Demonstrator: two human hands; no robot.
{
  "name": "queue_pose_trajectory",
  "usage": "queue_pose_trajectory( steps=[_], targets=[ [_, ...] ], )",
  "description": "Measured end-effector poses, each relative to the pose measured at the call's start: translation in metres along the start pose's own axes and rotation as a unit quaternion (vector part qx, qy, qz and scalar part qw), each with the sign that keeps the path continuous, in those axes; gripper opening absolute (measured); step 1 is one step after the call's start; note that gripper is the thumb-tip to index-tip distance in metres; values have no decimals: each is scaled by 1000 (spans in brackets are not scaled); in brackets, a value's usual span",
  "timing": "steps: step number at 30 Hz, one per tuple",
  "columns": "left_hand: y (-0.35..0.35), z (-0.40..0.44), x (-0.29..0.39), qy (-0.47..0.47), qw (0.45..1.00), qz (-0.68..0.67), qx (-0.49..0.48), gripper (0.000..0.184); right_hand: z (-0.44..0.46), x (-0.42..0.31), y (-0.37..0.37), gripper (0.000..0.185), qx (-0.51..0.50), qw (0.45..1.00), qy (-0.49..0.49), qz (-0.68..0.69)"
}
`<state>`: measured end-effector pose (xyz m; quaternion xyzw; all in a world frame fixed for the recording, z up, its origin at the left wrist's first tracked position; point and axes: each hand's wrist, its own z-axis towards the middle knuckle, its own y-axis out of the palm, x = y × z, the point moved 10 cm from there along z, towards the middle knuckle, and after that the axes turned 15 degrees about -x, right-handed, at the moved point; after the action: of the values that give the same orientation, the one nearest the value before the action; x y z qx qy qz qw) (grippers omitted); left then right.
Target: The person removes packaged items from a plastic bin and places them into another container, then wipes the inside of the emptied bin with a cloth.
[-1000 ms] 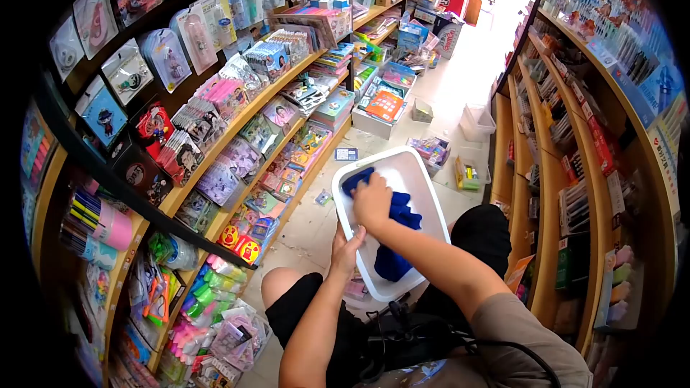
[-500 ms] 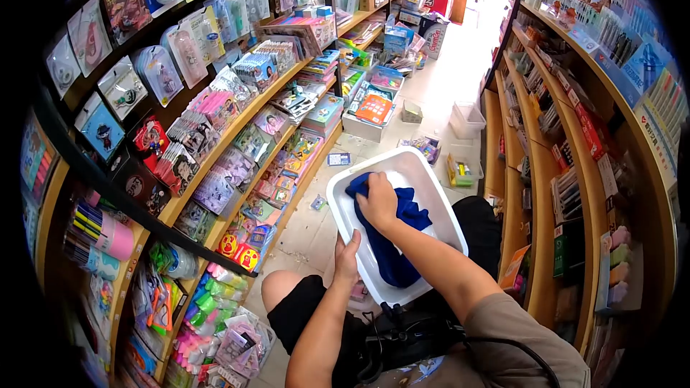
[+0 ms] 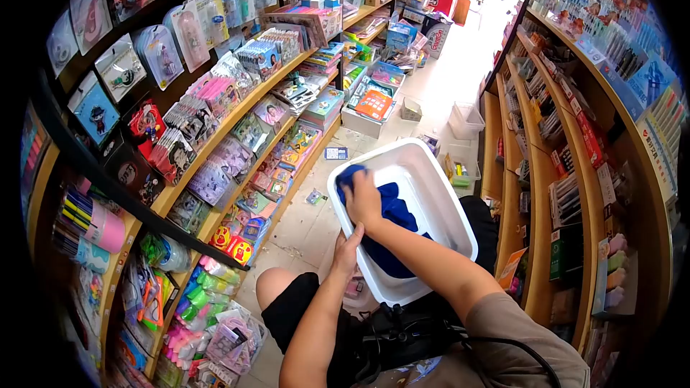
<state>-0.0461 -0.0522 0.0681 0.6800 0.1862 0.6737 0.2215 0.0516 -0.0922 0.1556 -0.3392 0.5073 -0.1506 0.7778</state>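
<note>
A white rectangular tub (image 3: pixel 453 223) is tilted over my lap, with a dark blue cloth (image 3: pixel 392 251) lying along its left side and bottom. My right hand (image 3: pixel 363 200) reaches inside and grips the bunched upper end of the cloth against the tub's left wall; its fingertips are slightly blurred. Outside the tub, my left hand (image 3: pixel 346 250) holds the left rim, thumb up along the edge and the other fingers hidden behind the wall.
Shelves of packaged stationery (image 3: pixel 237 118) rise on the left, and curved wooden shelves (image 3: pixel 535 194) stand on the right. Clear bins (image 3: pixel 466 121) and a box with books (image 3: pixel 370 111) sit on the aisle floor ahead.
The tub has turned and shifted slightly. My right hand, with the cloth's upper end, first moved toward the tub's middle and is now back nearer its left wall.
</note>
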Motion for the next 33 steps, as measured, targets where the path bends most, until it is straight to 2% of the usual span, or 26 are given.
queue_pose_trajectory(
  steps=[1, 2, 6, 9, 12, 15, 16, 19, 20, 23, 25, 27, 30, 33],
  targets=[
    [0, -1, 0, -9, 1000, 0, 1, 62, -2, -7, 10, 24, -54, 998, -25, 7],
    [-2, -3, 1, -18, 1000, 1, 4, 62, -1, -5, 11, 19, -60, 998, -35, 7],
    [-13, -6, 1, -49, 999, 11, 12, 59, 4, -20, 22, 17, -190, 971, -147, -12],
    [-12, -7, 1, -26, 1000, -7, 10, 52, 6, -25, 29, 15, -307, 935, -133, -118],
    [-15, -8, 2, -9, 1000, -5, 9, 51, -2, -28, 29, 17, -352, 905, -130, -203],
    [-23, -8, 2, -7, 1000, 1, 25, 49, -20, -31, 30, 17, -371, 889, -152, -221],
    [-19, -8, 12, 30, 999, 5, 23, 42, -30, -34, 32, 18, -388, 881, -156, -222],
    [-13, -8, 30, 71, 997, 17, -10, 49, -59, -32, 41, 18, -425, 859, -184, -218],
    [-16, -7, 22, 53, 998, 15, -17, 54, -66, -30, 40, 17, -432, 852, -189, -226],
    [-16, -2, 13, 53, 998, -17, -19, 55, -56, -29, 15, 17, -382, 889, -163, -196],
    [-21, -2, 9, 41, 999, -19, 1, 55, -27, -29, -28, 20, -192, 963, -117, -146],
    [-19, -4, 9, 34, 999, -16, -8, 56, -5, -20, -61, 24, -77, 989, -14, -129],
    [-13, -2, 7, 35, 999, 2, -1, 53, -1, -18, -55, 27, 0, 970, 24, -241],
    [-16, -1, 3, 12, 999, 34, 10, 52, 0, -11, -16, 26, -12, 962, 53, -269]
  ],
)
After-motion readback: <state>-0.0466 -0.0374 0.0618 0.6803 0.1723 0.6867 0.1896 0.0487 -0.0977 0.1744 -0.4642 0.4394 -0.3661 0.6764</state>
